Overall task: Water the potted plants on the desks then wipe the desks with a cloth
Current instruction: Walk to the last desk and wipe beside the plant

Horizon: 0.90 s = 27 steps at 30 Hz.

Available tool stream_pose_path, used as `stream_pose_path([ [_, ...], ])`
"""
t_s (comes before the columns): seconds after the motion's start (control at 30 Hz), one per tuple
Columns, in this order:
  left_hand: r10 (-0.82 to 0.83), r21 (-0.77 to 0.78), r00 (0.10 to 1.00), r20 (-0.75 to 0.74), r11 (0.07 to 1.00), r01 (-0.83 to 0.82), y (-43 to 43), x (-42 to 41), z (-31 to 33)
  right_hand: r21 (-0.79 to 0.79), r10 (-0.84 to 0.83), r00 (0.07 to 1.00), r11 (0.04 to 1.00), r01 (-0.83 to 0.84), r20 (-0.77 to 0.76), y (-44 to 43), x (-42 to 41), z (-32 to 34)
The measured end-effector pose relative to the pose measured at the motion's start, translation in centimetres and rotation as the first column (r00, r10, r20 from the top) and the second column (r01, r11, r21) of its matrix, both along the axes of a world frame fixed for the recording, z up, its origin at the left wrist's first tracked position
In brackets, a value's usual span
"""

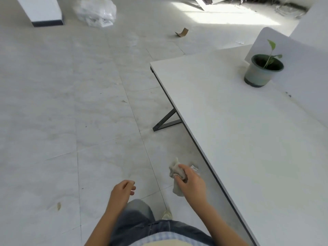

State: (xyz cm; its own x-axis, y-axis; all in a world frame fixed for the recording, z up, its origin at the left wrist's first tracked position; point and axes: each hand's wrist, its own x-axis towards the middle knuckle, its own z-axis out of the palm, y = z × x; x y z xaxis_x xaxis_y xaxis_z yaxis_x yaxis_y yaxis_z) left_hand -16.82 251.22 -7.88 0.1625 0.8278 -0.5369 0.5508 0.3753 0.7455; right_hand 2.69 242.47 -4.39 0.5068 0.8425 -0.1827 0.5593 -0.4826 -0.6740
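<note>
We stand on a pale tiled floor (pixel 71 103), beside the long edge of a white desk (pixel 239 130) that fills the right side of the view. On the floor far ahead lies a crumpled clear plastic bag (pixel 96 12), next to the dark base of a white panel (pixel 42 12), and a small bent piece of cardboard (pixel 182 32) lies further right. One dark angled leg (pixel 166 121) of the desk reaches out under the edge onto the floor. A small shiny scrap (pixel 194 167) lies on the floor just beside our right hand; we cannot tell what it is.

Our right hand (pixel 190 181) is closed around a grey cloth (pixel 177 174), bunched up, with one end sticking up past the fingers and the other end hanging below the palm. This grip is over the floor, near the desk edge but not above the desk. Our left hand (pixel 122 192) holds nothing, the fingers loosely curled.

The potted plant (pixel 263 70), a thin green seedling in a grey-green pot, stands at the far right part of the desk, close to a white divider (pixel 292 55), well apart from the cloth. Between the near edge and the pot the desk surface is bare, with a few dark specks (pixel 288 94) near the divider. On our left the floor is wide and open.
</note>
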Motion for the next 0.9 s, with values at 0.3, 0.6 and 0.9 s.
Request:
stream_pose_path([
  [0.3,0.125,-0.078,0.992,0.032,0.989,-0.122,12.2,3.9,-1.9,0.022,-0.092,0.996,0.996,0.092,-0.019,10.1,4.7,-1.5],
  [0.6,-0.179,0.125,0.979,0.098,0.978,0.166,33.3,14.3,1.3,0.182,-0.444,0.895,0.877,0.444,-0.041,23.2,8.5,-0.6],
  [0.9,-0.432,0.005,0.899,0.070,0.901,0.433,38.3,20.1,-0.2,0.092,-0.649,0.756,0.750,0.655,-0.087,27.1,10.4,-1.0],
])
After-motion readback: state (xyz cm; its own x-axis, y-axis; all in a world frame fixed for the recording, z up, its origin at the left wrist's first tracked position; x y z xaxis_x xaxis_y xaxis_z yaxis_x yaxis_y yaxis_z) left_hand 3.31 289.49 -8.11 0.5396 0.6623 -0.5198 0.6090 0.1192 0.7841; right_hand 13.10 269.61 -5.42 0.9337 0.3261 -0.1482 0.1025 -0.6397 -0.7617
